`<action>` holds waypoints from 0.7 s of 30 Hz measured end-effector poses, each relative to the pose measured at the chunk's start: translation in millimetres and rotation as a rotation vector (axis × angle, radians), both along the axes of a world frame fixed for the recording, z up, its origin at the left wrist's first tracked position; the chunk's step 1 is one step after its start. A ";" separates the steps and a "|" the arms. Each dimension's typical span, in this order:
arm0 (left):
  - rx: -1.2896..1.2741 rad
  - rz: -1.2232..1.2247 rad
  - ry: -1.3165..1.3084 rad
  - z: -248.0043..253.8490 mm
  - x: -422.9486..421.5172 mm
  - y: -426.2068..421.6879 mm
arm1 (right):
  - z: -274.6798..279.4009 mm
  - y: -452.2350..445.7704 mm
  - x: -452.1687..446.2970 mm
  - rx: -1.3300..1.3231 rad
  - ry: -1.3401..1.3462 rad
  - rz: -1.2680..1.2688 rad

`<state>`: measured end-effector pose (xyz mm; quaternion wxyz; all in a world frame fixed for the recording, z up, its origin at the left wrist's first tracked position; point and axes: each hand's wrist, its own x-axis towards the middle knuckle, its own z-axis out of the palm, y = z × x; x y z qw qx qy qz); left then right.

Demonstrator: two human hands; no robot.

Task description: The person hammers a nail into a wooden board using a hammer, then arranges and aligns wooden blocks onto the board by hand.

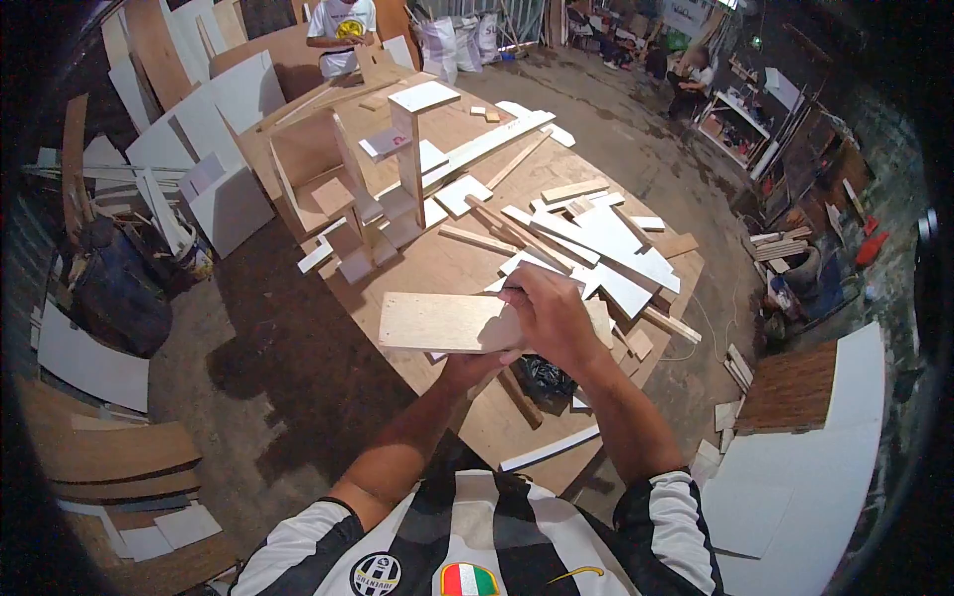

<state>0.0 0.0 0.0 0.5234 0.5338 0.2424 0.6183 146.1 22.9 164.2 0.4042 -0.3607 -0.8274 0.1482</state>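
Observation:
A pale flat wooden board [437, 323] is held up level in front of my chest, above the near part of the worktable. My left hand [479, 368] grips it from below, with most of the fingers hidden under the wood. Over the board's right part, my right hand [556, 316] is closed with its fingers bent. A small dark thing shows at those fingertips, too small to name. Beneath my hands lies a crumpled black plastic bag [547, 379], beside a brown wooden strip [521, 399].
The plywood worktable [487, 437] carries many white and bare wood offcuts [596, 248] on its right side. Partly built box-like wooden pieces [318, 179] stand at its far left. Another person [343, 35] is beyond the table. Large panels [805, 477] lie at the right.

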 end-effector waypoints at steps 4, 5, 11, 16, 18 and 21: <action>-0.040 -0.007 -0.035 10.5 3.3 -6.7 | -0.4 -1.8 0.6 -0.012 -0.017 -0.001; -0.053 -0.005 -0.039 15.3 2.2 -9.0 | -1.6 -2.4 -2.8 -0.019 -0.013 0.004; -0.062 -0.007 -0.117 8.4 -0.4 -10.7 | 3.2 -5.3 -9.7 0.019 -0.007 0.032; -0.068 -0.033 -0.144 11.2 -5.1 -11.2 | 3.8 -3.6 -14.6 0.011 -0.048 0.021; -0.064 -0.028 -0.174 9.6 -5.3 -11.0 | 3.5 -3.9 -16.0 0.007 -0.059 0.017; -0.033 0.017 -0.060 3.9 -9.1 -9.1 | 2.6 -4.1 -19.0 0.016 -0.060 0.025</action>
